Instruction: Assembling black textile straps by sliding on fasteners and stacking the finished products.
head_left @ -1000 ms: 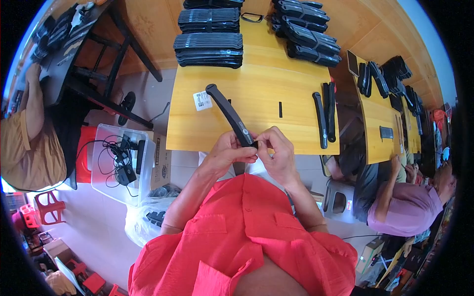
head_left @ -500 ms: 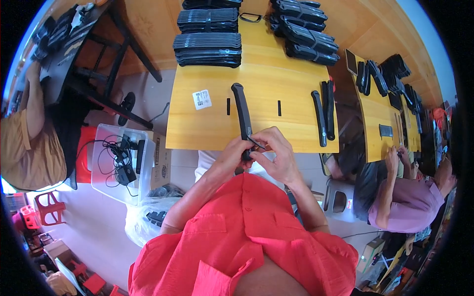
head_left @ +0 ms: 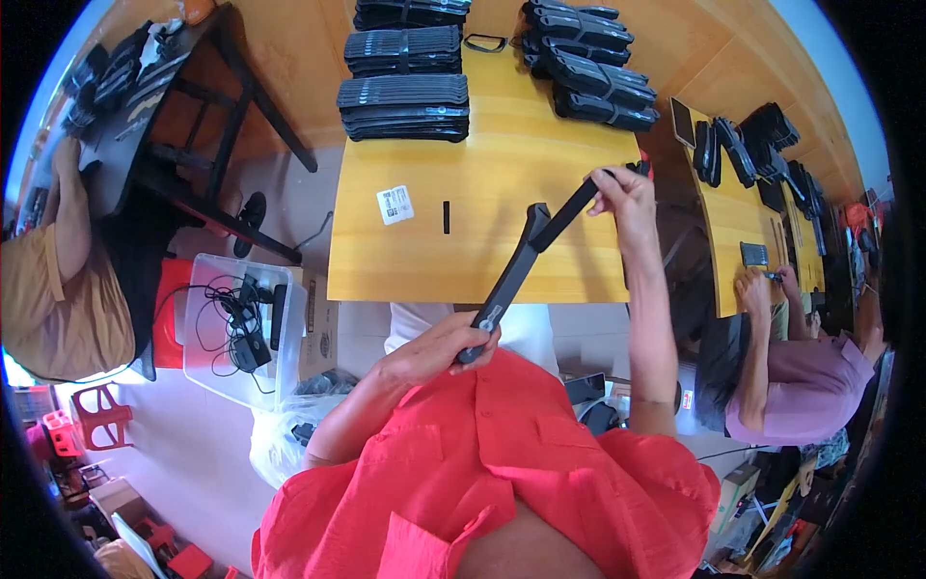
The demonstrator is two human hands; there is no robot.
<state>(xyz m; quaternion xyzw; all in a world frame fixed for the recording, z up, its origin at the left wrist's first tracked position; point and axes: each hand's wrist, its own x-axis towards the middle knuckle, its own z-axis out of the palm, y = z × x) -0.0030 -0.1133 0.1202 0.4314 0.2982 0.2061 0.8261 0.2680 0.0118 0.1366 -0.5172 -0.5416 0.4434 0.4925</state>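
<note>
My left hand (head_left: 436, 347) is closed round the near end of a long flat black bar (head_left: 511, 273) with rounded ends and a small light mark. The bar slants up and right, above the near edge of the table. Over the table's right part, my right hand (head_left: 627, 205) pinches the upper end of a black strip (head_left: 573, 214). That strip's lower end overlaps the bar near its far end; whether they are joined I cannot tell. A short thin black strip (head_left: 446, 217) lies left of the bar, beside a white printed label (head_left: 394, 205).
Bundled black bars stand in stacks at the far left (head_left: 403, 106) and far right (head_left: 603, 92) of the yellow table (head_left: 386, 265). More bars lie behind my right forearm, mostly hidden. A clear bin (head_left: 198, 333) with cables stands left. Co-workers sit on both sides.
The bar has swung from near upright to a rightward slant. My right hand has moved away from my left, up and right, and now holds the black strip. The short strip on the right no longer shows.
</note>
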